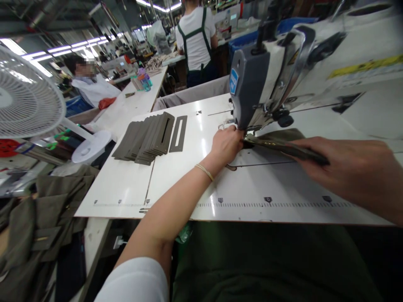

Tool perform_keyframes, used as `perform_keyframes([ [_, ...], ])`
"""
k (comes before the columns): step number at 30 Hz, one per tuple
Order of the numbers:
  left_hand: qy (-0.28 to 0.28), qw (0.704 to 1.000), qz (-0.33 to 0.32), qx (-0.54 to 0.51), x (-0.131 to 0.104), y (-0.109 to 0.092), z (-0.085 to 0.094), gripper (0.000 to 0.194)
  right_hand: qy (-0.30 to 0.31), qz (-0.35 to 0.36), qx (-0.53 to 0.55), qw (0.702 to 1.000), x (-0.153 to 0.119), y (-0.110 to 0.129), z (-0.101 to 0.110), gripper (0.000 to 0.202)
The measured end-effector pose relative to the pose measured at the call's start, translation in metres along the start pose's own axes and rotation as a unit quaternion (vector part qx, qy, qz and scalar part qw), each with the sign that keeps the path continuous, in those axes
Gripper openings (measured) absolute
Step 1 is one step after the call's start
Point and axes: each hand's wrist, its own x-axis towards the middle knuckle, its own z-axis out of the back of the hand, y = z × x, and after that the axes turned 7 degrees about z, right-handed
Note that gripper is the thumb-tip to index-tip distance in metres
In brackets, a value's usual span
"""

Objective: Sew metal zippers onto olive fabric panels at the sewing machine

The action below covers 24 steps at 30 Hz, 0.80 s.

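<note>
white sewing table (176, 180), factory hall, fan (28, 100)

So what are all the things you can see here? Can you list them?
sewing machine: one, white and grey, back right of the table
table: one, white, centre
fabric strip: one, olive, under the machine head
slotted fabric pieces: a stack, olive, left on the table
fan: one, white, far left
folded cloth: a pile, olive, lower left
bottles: several, colours mixed, far table
other people: two, white tops, background
left hand: one, at the needle area, touching the strip
right hand: one, fingers pinching the strip
</note>
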Motion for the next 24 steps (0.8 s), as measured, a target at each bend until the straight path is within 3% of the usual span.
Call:
perform_keyframes([
  [2, 0.003, 1.000, 0.005, -0.013, -0.002, 0.005, 0.002, 0.014, -0.023, 0.045, -0.016, 0.999, -0.001, -0.001, 0.000, 0.035],
  [6, -0.009, 0.998, 0.037, -0.043, -0.017, 0.009, 0.005, 0.012, -0.045, 0.023, -0.024, 0.998, 0.005, -0.003, 0.002, 0.040],
  [11, -0.009, 0.995, 0.032, -0.098, -0.037, 0.001, 0.000, 0.017, -0.064, 0.053, -0.015, 0.996, 0.009, -0.003, 0.002, 0.039],
  [20, -0.018, 0.986, 0.045, -0.156, -0.027, 0.003, -0.011, 0.025, -0.045, 0.102, 0.014, 0.994, -0.020, 0.005, -0.005, 0.030],
  [24, -0.009, 0.992, 0.010, -0.126, -0.028, 0.008, -0.007, 0.025, -0.057, 0.052, -0.002, 0.997, -0.028, 0.003, -0.012, 0.027],
])
